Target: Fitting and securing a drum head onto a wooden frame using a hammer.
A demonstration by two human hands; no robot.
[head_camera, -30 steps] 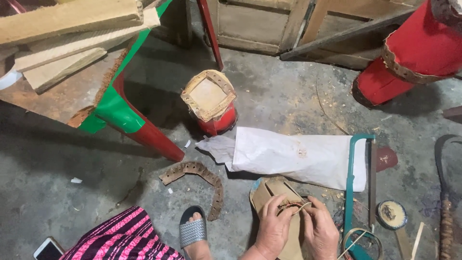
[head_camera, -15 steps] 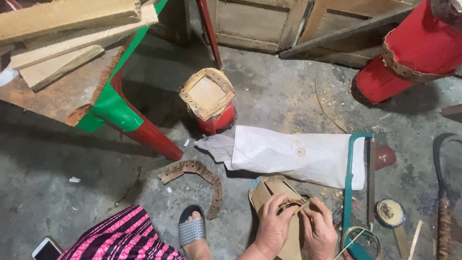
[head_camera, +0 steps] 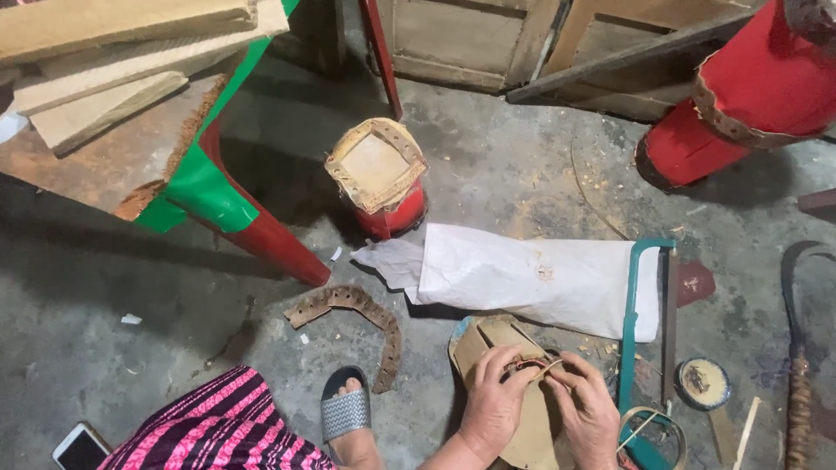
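1. Presently, the left hand (head_camera: 492,409) rests on a flat tan cardboard-like piece (head_camera: 488,344) lying on the concrete floor (head_camera: 131,287) at the bottom of the view; its fingers are curled and pinch a small bundle of thin brown strands (head_camera: 527,364) on top of that piece.
2. Right hand (head_camera: 588,409) sits just beside the left, fingers bent, thumb and forefinger closed on the same strands from the other side. The two hands nearly touch over the piece.
3. The tan piece extends out from under both hands toward the white sack (head_camera: 540,274), and its far edge lies just short of the sack's lower edge.
4. On the right hand's outer side, a green-framed saw (head_camera: 629,313) stands close by, running from the sack down to the bottom of the view; a loop of strapping (head_camera: 653,431) lies against its lower end. Room on that side is tight.
5. Beyond the saw lie a small round tin (head_camera: 702,383), a thin wooden stick (head_camera: 745,431) and a dark curved tool (head_camera: 797,348) near the right edge.
6. On the left hand's outer side, a grey sandal (head_camera: 346,413) on a foot and a curved perforated brown strip (head_camera: 361,318) lie near; bare floor opens beyond them.
7. Farther off stand a red can topped by a square perforated frame (head_camera: 379,170), a red-and-green leg (head_camera: 235,204) and stacked boards (head_camera: 113,52) at the upper left corner.
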